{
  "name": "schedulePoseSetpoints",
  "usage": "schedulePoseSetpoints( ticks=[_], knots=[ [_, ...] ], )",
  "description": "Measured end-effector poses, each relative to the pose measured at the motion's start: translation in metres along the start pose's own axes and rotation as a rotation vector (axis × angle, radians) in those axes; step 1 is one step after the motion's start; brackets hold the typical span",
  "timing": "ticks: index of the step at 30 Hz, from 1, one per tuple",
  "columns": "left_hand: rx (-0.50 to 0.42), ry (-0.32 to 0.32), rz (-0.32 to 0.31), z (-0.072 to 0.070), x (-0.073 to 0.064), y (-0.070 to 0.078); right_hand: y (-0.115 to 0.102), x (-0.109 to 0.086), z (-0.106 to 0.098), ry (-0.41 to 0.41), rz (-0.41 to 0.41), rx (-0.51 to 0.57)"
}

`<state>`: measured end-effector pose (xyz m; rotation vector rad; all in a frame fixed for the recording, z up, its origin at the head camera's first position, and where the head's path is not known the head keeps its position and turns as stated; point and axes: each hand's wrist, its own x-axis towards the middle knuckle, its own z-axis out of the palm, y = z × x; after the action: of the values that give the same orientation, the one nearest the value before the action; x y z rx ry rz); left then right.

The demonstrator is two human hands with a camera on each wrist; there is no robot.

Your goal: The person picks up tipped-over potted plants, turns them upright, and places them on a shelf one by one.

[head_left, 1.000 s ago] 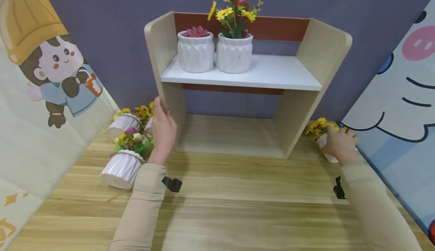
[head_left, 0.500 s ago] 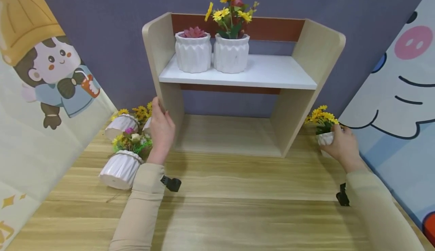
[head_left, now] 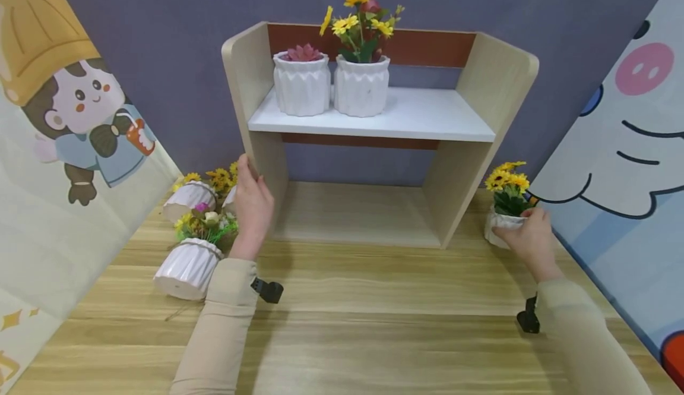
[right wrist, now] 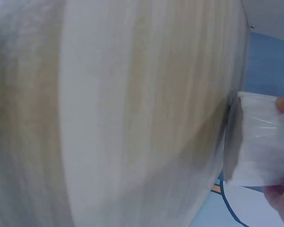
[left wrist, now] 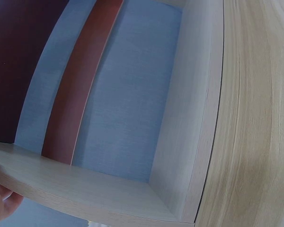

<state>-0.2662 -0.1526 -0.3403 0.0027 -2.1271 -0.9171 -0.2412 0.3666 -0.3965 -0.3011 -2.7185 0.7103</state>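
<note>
My right hand (head_left: 531,237) grips a white ribbed flower pot (head_left: 494,228) with yellow flowers (head_left: 507,181), to the right of the wooden shelf unit (head_left: 470,199). The right wrist view has the pot (right wrist: 262,142) between thumb and fingers, its flat base showing close to the tabletop; whether it touches I cannot tell. My left hand (head_left: 253,208) pinches the front edge of the unit's left side panel, thumb on the inner face and fingers outside, as the left wrist view shows. On the white upper shelf (head_left: 427,110) stand a pot with a red succulent (head_left: 301,83) and a pot of mixed flowers (head_left: 362,86).
Left of the unit, several white flower pots lie on their sides, the front one (head_left: 189,267) near my left sleeve. The wooden table (head_left: 395,318) stretches in front. Printed panels (head_left: 32,205) border both sides, and a grey-blue wall (head_left: 160,38) stands behind.
My right hand has turned the yellow-flowered pot from lying tilted to nearly upright and drawn it slightly left. The left hand has stayed on the side panel.
</note>
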Motion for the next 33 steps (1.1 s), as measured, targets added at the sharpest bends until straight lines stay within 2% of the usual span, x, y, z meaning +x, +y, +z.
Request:
schedulePoseSetpoints(
  ticks=[5, 10, 21, 28, 33],
  knots=[
    [-0.005, -0.005, -0.007, 0.001, 0.000, 0.000, -0.001, -0.006, 0.001, -0.022, 0.071, 0.030],
    [-0.006, 0.004, -0.010, 0.002, 0.000, 0.001, 0.000, -0.011, 0.001, -0.001, 0.124, 0.069],
    [0.016, 0.010, -0.013, 0.001, -0.001, 0.002, 0.002, -0.018, 0.008, 0.063, 0.139, 0.144],
    [0.001, 0.012, -0.020, 0.001, 0.000, 0.003, -0.001, -0.010, 0.006, 0.016, 0.198, 0.210],
    [0.005, 0.006, -0.023, 0.002, -0.001, 0.002, -0.002, -0.002, 0.004, -0.039, 0.214, 0.132]
  ],
)
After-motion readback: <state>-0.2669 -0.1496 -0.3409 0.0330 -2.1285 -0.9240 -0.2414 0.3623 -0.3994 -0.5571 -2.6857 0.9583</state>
